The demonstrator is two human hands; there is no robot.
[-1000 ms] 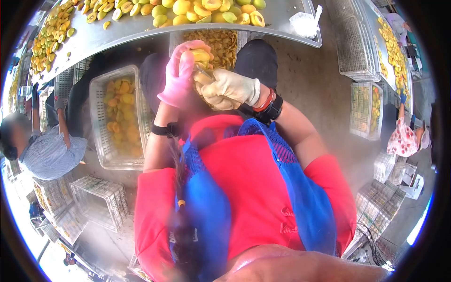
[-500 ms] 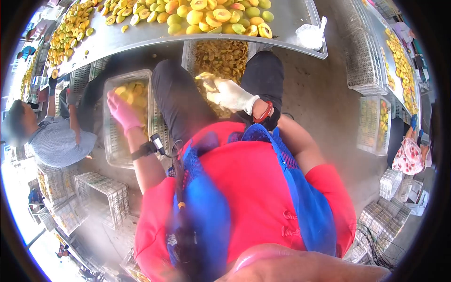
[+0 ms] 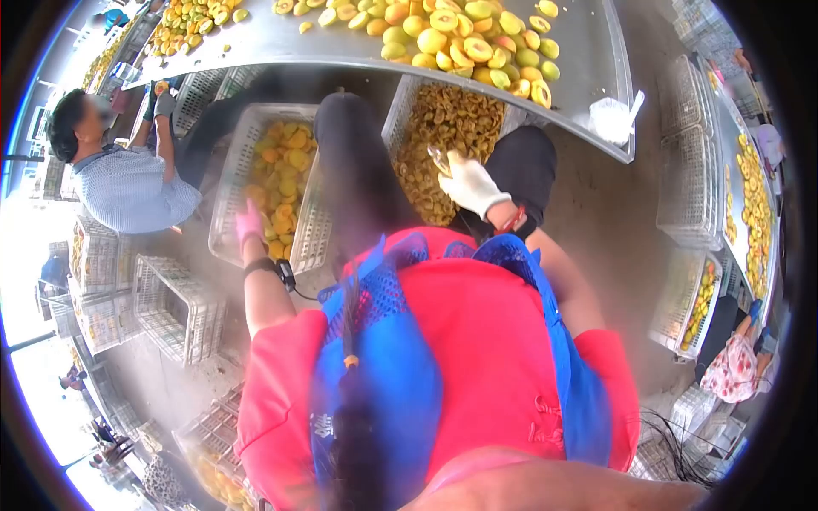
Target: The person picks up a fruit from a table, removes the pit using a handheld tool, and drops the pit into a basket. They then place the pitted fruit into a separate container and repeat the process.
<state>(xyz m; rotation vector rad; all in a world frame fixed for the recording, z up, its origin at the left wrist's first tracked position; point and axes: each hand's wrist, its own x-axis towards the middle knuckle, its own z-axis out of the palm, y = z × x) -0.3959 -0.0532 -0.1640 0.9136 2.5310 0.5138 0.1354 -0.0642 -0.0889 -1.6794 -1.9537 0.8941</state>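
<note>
My left hand (image 3: 249, 223), in a pink glove, is at the near left part of a white plastic crate (image 3: 223, 204), close beside a heap of orange-yellow fruit halves (image 3: 281, 175). Its fingers are blurred. In a white glove, my right hand (image 3: 474, 184) is closed around a small metal tool (image 3: 440, 160), whose tip sticks out past the fingers. It is held over a second crate (image 3: 398, 115) between my knees, full of brown fruit stones (image 3: 439, 123).
A metal table (image 3: 341, 47) ahead bears halved, stoned yellow-green fruit (image 3: 464, 43) and a white plastic bag (image 3: 610, 119). Another person (image 3: 136, 183) sits at the left. An upturned crate (image 3: 179, 307) lies behind on the left; stacked crates (image 3: 688, 183) stand at the right.
The view has shifted, so the table and crates sit further right. My left hand has moved back toward me from over the fruit. My right hand stays over the stones.
</note>
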